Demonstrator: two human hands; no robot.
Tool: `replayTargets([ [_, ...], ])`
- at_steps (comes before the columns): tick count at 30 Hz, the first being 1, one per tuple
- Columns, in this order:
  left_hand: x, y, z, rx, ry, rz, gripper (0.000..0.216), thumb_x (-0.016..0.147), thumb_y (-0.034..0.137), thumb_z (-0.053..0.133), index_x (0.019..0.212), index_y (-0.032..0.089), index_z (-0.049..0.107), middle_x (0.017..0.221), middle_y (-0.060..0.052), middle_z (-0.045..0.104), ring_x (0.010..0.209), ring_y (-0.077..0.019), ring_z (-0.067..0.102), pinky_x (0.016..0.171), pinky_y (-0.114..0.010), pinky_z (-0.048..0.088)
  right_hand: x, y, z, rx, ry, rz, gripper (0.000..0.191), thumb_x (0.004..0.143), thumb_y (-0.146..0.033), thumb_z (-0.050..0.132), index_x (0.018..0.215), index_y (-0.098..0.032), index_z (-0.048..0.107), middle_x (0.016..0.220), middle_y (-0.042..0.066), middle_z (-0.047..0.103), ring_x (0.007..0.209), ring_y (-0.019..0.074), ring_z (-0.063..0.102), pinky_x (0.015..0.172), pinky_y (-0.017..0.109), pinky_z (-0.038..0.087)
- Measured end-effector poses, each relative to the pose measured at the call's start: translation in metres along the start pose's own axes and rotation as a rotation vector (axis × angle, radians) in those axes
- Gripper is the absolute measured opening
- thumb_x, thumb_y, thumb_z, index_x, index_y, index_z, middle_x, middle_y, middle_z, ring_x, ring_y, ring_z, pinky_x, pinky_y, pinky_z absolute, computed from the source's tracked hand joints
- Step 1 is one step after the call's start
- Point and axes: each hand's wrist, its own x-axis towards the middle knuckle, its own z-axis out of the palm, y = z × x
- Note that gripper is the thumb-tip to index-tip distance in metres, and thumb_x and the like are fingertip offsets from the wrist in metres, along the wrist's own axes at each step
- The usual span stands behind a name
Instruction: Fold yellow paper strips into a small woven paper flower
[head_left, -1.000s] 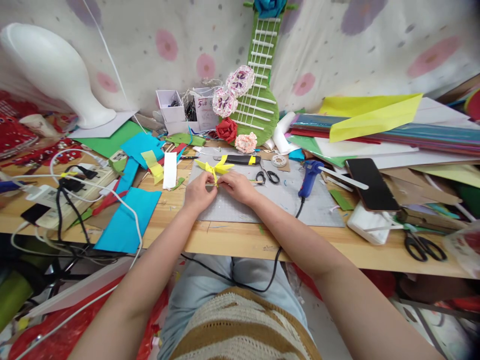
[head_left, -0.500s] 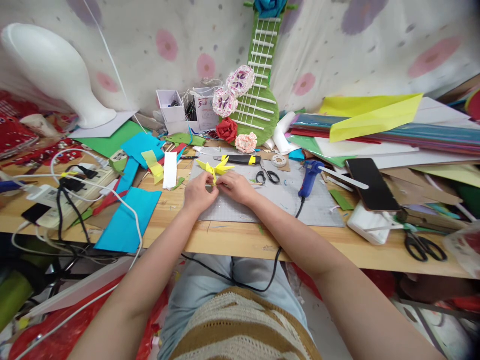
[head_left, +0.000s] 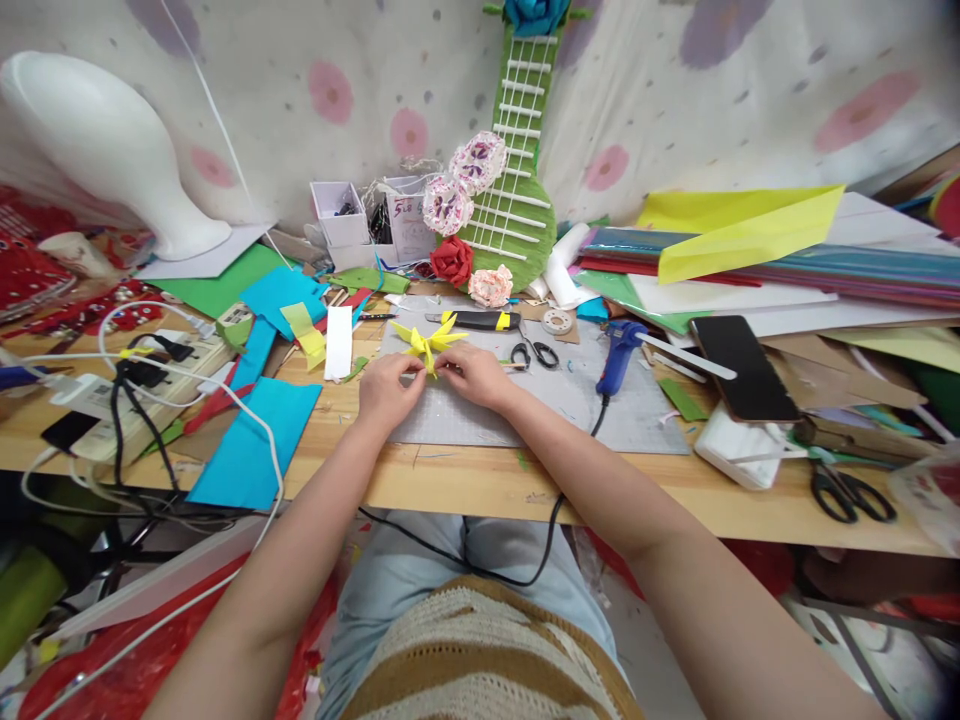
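Note:
A yellow paper flower with pointed, spread petals is between my two hands above the grey cutting mat. My left hand pinches its near lower edge from the left, thumb and fingers together. From the right, my right hand grips the same flower with bent fingers. The fingertips partly hide its base. Just behind the flower lies a black and yellow utility knife. Small black-handled scissors rest to the right of my right hand.
A blue glue gun lies on the mat's right side, its cord running over the table edge. Further right are a phone and larger scissors. Blue paper and a power strip sit left. A green guitar-shaped craft stands behind.
My left hand has shifted slightly left and its fingers have moved on the flower's base. More of the flower's near petals shows between the hands. The right hand has hardly moved.

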Motion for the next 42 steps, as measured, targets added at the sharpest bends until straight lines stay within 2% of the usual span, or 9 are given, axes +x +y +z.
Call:
replayTargets([
  [6,0.0,0.004,0.001,0.039,-0.008,0.023,0.007,0.076,0.026,0.056,0.079,0.02,0.058,0.081,-0.001,0.066,0.08,-0.0168,0.059,0.074,-0.029,0.042,0.005,-0.001,0.001,0.078,-0.029,0.07,0.011,0.077,-0.013,0.053,0.081,-0.018,0.063,0.082,0.003,0.065,0.078,0.0156,0.055,0.072,0.026,0.04],
  [9,0.0,0.004,0.001,0.066,-0.012,0.098,0.013,0.075,0.026,0.059,0.086,0.02,0.056,0.083,-0.001,0.065,0.08,-0.017,0.059,0.075,-0.029,0.041,0.007,0.001,0.0,0.11,-0.06,0.089,0.011,0.076,-0.013,0.053,0.079,-0.018,0.063,0.08,0.002,0.065,0.074,0.0141,0.055,0.068,0.025,0.039],
  [13,0.002,0.003,0.002,0.171,-0.024,0.214,0.005,0.08,0.024,0.054,0.082,0.02,0.058,0.079,-0.002,0.064,0.079,-0.0185,0.057,0.073,-0.03,0.039,0.007,0.002,-0.001,0.122,-0.09,0.138,0.009,0.077,-0.017,0.053,0.079,-0.018,0.061,0.079,0.0,0.065,0.071,0.0127,0.054,0.065,0.023,0.037],
  [17,0.003,0.001,0.002,0.168,0.013,0.266,0.011,0.083,0.027,0.053,0.079,0.021,0.061,0.079,-0.002,0.065,0.077,-0.0179,0.057,0.071,-0.03,0.039,0.004,0.0,-0.004,0.17,-0.08,0.135,0.012,0.078,-0.016,0.052,0.089,-0.018,0.057,0.081,-0.001,0.064,0.073,0.0121,0.055,0.066,0.022,0.038],
  [24,0.002,-0.003,0.006,0.08,0.072,0.233,0.013,0.083,0.03,0.055,0.078,0.021,0.061,0.078,-0.001,0.067,0.075,-0.0162,0.059,0.07,-0.029,0.04,-0.003,-0.002,-0.008,-0.048,-0.011,-0.091,0.015,0.082,-0.018,0.051,0.096,-0.019,0.056,0.102,0.006,0.059,0.086,0.0151,0.054,0.069,0.024,0.039],
  [28,0.002,-0.005,0.007,0.048,0.063,0.193,0.01,0.081,0.029,0.057,0.077,0.02,0.061,0.077,0.0,0.068,0.074,-0.0158,0.059,0.07,-0.028,0.041,-0.002,0.0,-0.006,-0.087,0.021,-0.147,0.012,0.085,-0.019,0.049,0.091,-0.018,0.059,0.097,0.006,0.059,0.089,0.0159,0.054,0.071,0.025,0.04],
  [37,0.003,-0.005,0.005,0.105,0.036,0.168,0.011,0.075,0.029,0.064,0.076,0.02,0.059,0.075,0.0,0.065,0.075,-0.0167,0.058,0.068,-0.029,0.039,0.0,0.005,-0.002,-0.056,-0.012,-0.122,0.013,0.086,-0.016,0.047,0.088,-0.016,0.06,0.092,0.007,0.059,0.085,0.0156,0.054,0.074,0.026,0.042],
  [42,0.004,-0.004,0.005,0.132,0.033,0.168,0.013,0.079,0.032,0.06,0.072,0.02,0.06,0.074,0.0,0.065,0.074,-0.0167,0.058,0.068,-0.029,0.037,0.001,0.005,-0.001,-0.066,-0.046,-0.1,0.016,0.087,-0.016,0.044,0.089,-0.016,0.06,0.092,0.007,0.059,0.086,0.0159,0.054,0.075,0.026,0.041],
])
